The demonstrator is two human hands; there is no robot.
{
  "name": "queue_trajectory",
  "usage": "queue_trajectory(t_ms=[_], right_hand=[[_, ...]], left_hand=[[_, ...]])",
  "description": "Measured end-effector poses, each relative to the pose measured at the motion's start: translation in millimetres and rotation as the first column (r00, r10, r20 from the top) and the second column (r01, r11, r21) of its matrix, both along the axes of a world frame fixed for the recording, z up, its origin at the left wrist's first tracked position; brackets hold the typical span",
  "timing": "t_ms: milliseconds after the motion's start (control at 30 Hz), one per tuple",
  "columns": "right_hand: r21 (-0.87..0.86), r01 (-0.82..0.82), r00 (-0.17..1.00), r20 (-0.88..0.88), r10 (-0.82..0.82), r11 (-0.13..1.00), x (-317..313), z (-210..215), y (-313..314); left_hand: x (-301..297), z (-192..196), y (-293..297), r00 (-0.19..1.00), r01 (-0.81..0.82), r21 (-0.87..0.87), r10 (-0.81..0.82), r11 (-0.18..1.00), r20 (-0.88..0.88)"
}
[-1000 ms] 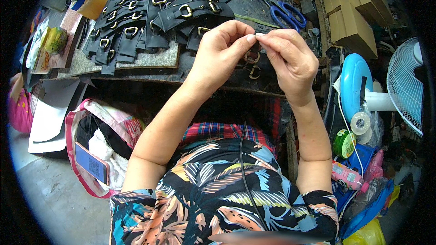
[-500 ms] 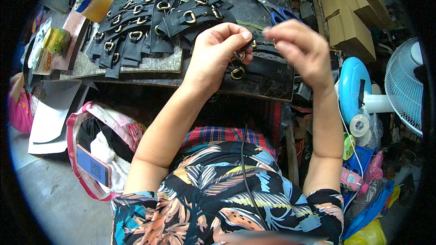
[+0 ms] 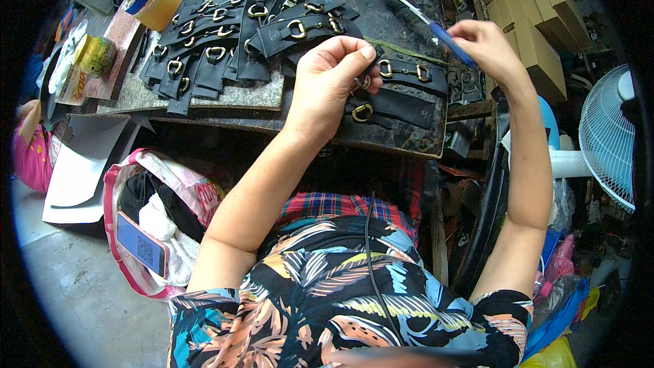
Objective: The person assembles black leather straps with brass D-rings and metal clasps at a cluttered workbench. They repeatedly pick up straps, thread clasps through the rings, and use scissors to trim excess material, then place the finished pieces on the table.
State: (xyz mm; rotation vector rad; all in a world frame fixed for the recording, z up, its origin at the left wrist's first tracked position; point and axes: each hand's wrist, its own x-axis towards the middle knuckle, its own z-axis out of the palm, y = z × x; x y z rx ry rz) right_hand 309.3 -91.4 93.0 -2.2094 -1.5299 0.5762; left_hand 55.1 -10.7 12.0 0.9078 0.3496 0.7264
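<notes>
My left hand (image 3: pixel 332 80) is closed in a pinch over the table, holding a small black leather strap (image 3: pixel 376 56) with a brass-coloured metal ring showing under the fingers. Most of that strap is hidden by the hand. Farther right, my right hand (image 3: pixel 489 49) has its fingers closed on the blue handles of a pair of scissors (image 3: pixel 451 43). The blades point away to the far left, seen nearly edge-on. Just right of my left hand lie a black strap with brass D-rings (image 3: pixel 424 76) and another black strap (image 3: pixel 403 108) near the table's front edge.
Several black straps with brass rings (image 3: pixel 216 33) lie heaped on a pale stone slab (image 3: pixel 262 95). Two jars, one blue-rimmed (image 3: pixel 155 5) and one yellow (image 3: pixel 97 56), stand at the left. Cardboard boxes (image 3: pixel 535 48) and a fan (image 3: pixel 616 136) are on the right.
My right hand has moved right and taken hold of the scissors by their handles, lifting and turning them. My left hand keeps its pinch on the strap.
</notes>
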Motion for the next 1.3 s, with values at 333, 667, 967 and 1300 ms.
queue_trajectory(t_ms=[333, 667, 967, 1300], right_hand=[[-0.123, 0.053, 0.801, -0.587, -0.115, 0.991, -78.3, -11.0, -116.7], [-0.059, 0.129, 0.885, -0.445, -0.141, 0.99, -89.0, -9.6, -124.4], [-0.029, 0.143, 0.821, -0.555, -0.135, 0.989, -87.7, -14.4, -121.9], [0.036, 0.08, 0.91, -0.41, -0.058, 0.996, -90.9, -18.1, -122.0]], left_hand=[[2.1, -1.5, -2.6, 1.0, -0.028, 0.035, 0.028, 0.999, 0.011], [0.8, -0.9, -2.9, 0.998, -0.066, 0.011, 0.066, 0.998, 0.018], [0.8, -1.5, -1.1, 0.999, -0.032, 0.033, 0.031, 0.999, 0.04], [0.2, -1.5, -1.8, 0.999, -0.038, 0.016, 0.037, 0.999, 0.032]])
